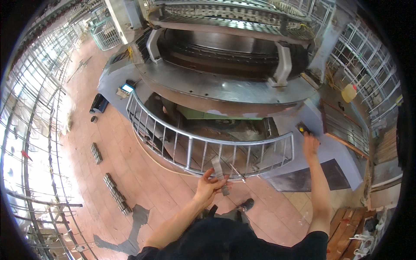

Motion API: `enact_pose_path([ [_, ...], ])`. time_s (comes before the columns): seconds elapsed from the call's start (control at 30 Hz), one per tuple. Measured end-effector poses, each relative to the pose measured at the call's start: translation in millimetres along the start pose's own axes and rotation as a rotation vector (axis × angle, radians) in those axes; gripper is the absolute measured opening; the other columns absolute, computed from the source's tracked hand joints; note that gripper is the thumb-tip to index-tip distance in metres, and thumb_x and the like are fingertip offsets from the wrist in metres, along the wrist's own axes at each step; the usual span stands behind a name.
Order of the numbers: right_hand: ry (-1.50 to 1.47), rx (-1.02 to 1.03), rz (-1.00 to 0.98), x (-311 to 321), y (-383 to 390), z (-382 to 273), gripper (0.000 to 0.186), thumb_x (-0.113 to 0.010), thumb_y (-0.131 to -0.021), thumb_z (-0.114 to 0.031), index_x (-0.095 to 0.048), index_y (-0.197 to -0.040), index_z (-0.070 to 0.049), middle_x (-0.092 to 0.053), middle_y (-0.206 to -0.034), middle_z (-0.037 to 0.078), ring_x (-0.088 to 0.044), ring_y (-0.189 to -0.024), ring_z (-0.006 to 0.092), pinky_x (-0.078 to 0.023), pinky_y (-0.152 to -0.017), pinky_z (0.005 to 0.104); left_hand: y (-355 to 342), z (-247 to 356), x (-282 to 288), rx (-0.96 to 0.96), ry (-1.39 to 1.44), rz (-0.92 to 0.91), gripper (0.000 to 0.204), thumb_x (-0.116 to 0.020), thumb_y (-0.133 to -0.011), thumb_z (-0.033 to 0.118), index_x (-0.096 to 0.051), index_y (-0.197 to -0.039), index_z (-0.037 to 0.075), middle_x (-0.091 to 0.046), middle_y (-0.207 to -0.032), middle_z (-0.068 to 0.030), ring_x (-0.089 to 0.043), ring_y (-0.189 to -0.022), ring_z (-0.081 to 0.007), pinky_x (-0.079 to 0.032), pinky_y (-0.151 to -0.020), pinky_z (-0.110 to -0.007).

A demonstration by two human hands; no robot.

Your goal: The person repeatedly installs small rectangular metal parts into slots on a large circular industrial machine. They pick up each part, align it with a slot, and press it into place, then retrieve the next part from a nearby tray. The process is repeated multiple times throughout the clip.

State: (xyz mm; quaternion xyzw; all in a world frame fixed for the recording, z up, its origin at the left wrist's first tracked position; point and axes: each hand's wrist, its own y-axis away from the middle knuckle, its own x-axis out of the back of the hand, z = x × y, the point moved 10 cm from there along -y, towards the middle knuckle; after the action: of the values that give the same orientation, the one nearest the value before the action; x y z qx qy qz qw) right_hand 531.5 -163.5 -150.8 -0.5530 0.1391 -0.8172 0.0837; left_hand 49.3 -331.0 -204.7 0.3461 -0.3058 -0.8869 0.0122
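My left hand (209, 187) is closed around a flat grey metal strip (217, 164), whose one end sticks up past the fingers and the other below them. Just right of these fingers is a thin metal rod (237, 172); whether the hand touches it I cannot tell. My right arm reaches out to the machine's grey-blue side. There my right hand (310, 145) touches a small dark control panel (300, 126) with a yellow button. Its fingers are stretched toward the panel, with nothing seen in them.
A curved metal guard rail (189, 152) rings the opening of a large round machine (216, 89). A small lit screen (127, 88) stands at its left. Rows of grey metal blocks (116, 193) lie on the tiled floor, near a grey cloth (133, 228). Wooden boards (349, 234) are at lower right.
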Motion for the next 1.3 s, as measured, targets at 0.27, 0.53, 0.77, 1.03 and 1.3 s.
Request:
enact_pose_path([
  [0.27, 0.125, 0.011, -0.038, -20, -11, -2, 0.017, -0.058, -0.090, -0.006, -0.070, -0.103, -0.006, -0.070, -0.080, 0.015, -0.071, -0.079, 0.0340, -0.055, -0.067, 0.0461, 26, 46, 109, -0.003, -0.152, -0.027, 0.053, -0.059, -0.089, -0.016, -0.042, -0.137, -0.002, -0.066, -0.119, -0.0243, -0.072, -0.099, -0.0340, -0.062, -0.085, -0.041],
  [0.53, -0.005, 0.048, 0.055, -3, -12, 0, 0.015, -0.057, -0.088, -0.005, -0.069, -0.097, -0.002, -0.068, -0.082, 0.023, -0.068, -0.080, 0.0412, -0.054, -0.069, 0.0500, 40, 9, 157, 0.073, -0.020, 0.079, 0.050, -0.056, -0.090, -0.017, -0.039, -0.135, -0.007, -0.064, -0.120, -0.0273, -0.071, -0.098, -0.0410, -0.065, -0.077, -0.051],
  [0.77, -0.047, 0.038, 0.024, -4, -9, 2, 0.016, -0.055, -0.088, -0.003, -0.068, -0.097, -0.002, -0.068, -0.084, 0.024, -0.068, -0.082, 0.0433, -0.053, -0.072, 0.0519, 36, -27, 134, 0.152, -0.095, 0.016, 0.049, -0.062, -0.089, -0.015, -0.044, -0.132, -0.002, -0.067, -0.117, -0.0255, -0.072, -0.097, -0.0385, -0.064, -0.083, -0.046],
  [1.03, 0.002, 0.088, 0.040, 6, -10, -5, 0.015, -0.057, -0.091, -0.007, -0.069, -0.099, -0.002, -0.069, -0.081, 0.021, -0.070, -0.078, 0.0377, -0.055, -0.067, 0.0463, 39, -42, 114, 0.096, -0.083, 0.001, 0.052, -0.062, -0.089, -0.014, -0.040, -0.136, -0.004, -0.067, -0.116, -0.0280, -0.072, -0.096, -0.0383, -0.064, -0.084, -0.049],
  [1.3, 0.017, 0.116, 0.049, 7, -12, -8, 0.014, -0.058, -0.089, -0.003, -0.070, -0.098, -0.002, -0.070, -0.082, 0.018, -0.071, -0.078, 0.0351, -0.056, -0.068, 0.0444, 58, -61, 117, 0.075, -0.119, 0.012, 0.053, -0.060, -0.089, -0.015, -0.040, -0.137, -0.005, -0.066, -0.118, -0.0285, -0.073, -0.095, -0.0376, -0.064, -0.084, -0.047],
])
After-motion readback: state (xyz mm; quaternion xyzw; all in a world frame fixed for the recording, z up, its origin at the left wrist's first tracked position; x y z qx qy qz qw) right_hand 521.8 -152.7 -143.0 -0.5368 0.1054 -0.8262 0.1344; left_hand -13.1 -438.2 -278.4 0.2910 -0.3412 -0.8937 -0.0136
